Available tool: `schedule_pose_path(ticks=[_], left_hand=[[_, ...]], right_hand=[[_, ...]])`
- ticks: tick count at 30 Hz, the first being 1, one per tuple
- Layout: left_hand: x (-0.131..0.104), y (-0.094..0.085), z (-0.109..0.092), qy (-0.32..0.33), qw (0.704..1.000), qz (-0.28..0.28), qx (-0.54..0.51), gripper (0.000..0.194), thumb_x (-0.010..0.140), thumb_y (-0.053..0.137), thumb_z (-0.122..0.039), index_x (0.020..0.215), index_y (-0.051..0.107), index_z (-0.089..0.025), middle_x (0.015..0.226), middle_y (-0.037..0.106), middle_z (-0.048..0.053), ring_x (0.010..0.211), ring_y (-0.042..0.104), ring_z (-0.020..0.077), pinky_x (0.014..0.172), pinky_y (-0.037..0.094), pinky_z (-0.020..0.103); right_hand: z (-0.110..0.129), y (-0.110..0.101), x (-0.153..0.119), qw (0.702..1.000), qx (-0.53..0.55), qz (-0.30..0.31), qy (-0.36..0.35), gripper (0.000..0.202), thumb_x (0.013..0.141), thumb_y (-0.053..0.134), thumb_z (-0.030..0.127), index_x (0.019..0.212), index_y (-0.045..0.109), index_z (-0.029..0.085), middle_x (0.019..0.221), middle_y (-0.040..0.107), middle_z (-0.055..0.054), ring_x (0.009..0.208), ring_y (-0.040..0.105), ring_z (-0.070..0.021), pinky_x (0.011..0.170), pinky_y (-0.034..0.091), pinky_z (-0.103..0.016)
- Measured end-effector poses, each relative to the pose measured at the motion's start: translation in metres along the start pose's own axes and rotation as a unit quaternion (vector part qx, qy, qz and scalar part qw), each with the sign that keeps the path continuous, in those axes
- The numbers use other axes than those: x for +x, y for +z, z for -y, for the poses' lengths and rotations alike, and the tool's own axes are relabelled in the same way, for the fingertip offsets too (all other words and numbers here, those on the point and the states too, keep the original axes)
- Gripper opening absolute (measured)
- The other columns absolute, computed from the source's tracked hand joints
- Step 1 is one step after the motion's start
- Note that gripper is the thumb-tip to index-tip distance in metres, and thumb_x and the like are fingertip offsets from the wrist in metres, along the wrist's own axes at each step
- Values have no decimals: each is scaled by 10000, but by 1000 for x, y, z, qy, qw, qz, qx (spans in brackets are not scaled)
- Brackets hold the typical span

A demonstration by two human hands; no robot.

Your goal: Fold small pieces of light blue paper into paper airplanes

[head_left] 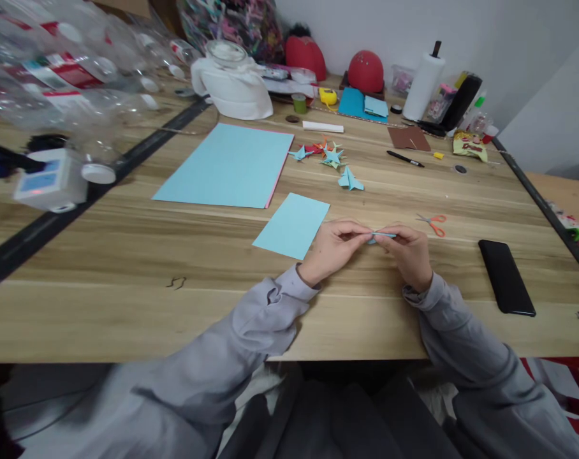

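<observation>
A small folded piece of blue paper point(383, 234) is pinched between my two hands, just above the table. My left hand point(336, 247) grips its left end with thumb and forefinger. At the other end, my right hand point(408, 250) pinches it the same way. Fingers cover most of the paper, so its full shape is hidden. Beside my left hand lies a light blue rectangular sheet point(293, 223). Orange-handled scissors point(433, 224) rest just beyond my right hand. A folded blue paper plane point(350, 180) stands farther back, near several small coloured paper foldings point(331, 155).
A stack of large blue sheets point(227, 167) lies at left centre. To the right is a black phone point(506, 276). A pen point(405, 159) and brown paper point(409, 138) lie farther back. Plastic bottles point(69, 70) crowd the far left, near a cloth-covered jug point(232, 86).
</observation>
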State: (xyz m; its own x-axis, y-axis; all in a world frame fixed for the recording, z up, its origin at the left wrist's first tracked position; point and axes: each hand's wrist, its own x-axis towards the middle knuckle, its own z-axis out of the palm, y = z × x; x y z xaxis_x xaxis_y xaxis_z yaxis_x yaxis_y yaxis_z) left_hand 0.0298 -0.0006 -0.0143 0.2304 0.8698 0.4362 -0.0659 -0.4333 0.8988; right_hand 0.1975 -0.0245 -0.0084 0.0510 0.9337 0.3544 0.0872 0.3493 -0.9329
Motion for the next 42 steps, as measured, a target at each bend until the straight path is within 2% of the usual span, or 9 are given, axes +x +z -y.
schedule_pose_path(ticks=[3,8,14,20,26,29,32,36,42], left_hand=[[1,0,-1,-12,1000,7,-3,97,776,757,-279,816,795,-200,870,787,81,791,719,186,720,557,304],[0,0,-2,-16,1000,20,0,123,798,746,-315,822,794,-204,898,785,84,832,722,192,767,558,322],[-2,2,-4,1,1000,6,18,159,796,750,-350,750,778,-200,794,761,75,733,687,178,679,537,312],[-2,5,-7,0,1000,-5,24,172,807,735,-353,752,771,-194,797,760,80,727,673,173,658,520,307],[0,4,-5,-34,998,-43,-1,177,752,773,-354,738,761,-178,795,766,79,702,676,169,635,522,292],[0,4,-4,-43,999,-34,-7,192,732,788,-365,734,759,-175,785,764,76,686,668,164,633,517,291],[0,4,-6,-23,1000,-3,-19,193,745,782,-365,695,747,-182,773,756,71,700,667,164,668,519,299],[0,3,-8,-6,1000,26,-17,238,751,781,-384,639,720,-184,712,719,58,671,641,155,651,500,295],[0,4,-7,-19,1000,6,-9,300,717,798,-432,589,699,-180,656,692,52,601,596,139,580,463,279]], right_hand=[[-2,0,0,999,37,-1,35,127,666,841,330,684,766,230,712,696,-8,561,558,-112,505,456,-269],[-1,-1,0,999,36,14,22,130,675,838,337,675,760,233,704,687,-5,603,572,-119,587,490,-290],[2,-1,0,999,24,19,21,191,666,847,394,627,732,246,674,661,-3,623,570,-131,616,491,-302],[2,4,-2,997,45,-11,58,264,618,858,449,639,710,232,694,637,-1,592,537,-121,530,459,-274],[1,3,-2,993,88,-7,73,233,733,779,429,674,724,210,660,615,4,566,518,-106,537,438,-270],[4,1,-2,996,64,3,57,239,738,779,428,651,723,212,652,615,2,558,517,-106,525,438,-269],[7,2,-2,999,23,7,49,249,711,789,457,640,731,226,647,628,-5,566,524,-118,514,454,-273],[8,3,-1,998,33,8,61,233,642,836,436,626,728,231,683,660,-11,581,539,-121,506,457,-268],[5,2,-1,997,33,9,62,273,619,849,458,574,702,233,658,655,-8,570,532,-123,524,457,-277]])
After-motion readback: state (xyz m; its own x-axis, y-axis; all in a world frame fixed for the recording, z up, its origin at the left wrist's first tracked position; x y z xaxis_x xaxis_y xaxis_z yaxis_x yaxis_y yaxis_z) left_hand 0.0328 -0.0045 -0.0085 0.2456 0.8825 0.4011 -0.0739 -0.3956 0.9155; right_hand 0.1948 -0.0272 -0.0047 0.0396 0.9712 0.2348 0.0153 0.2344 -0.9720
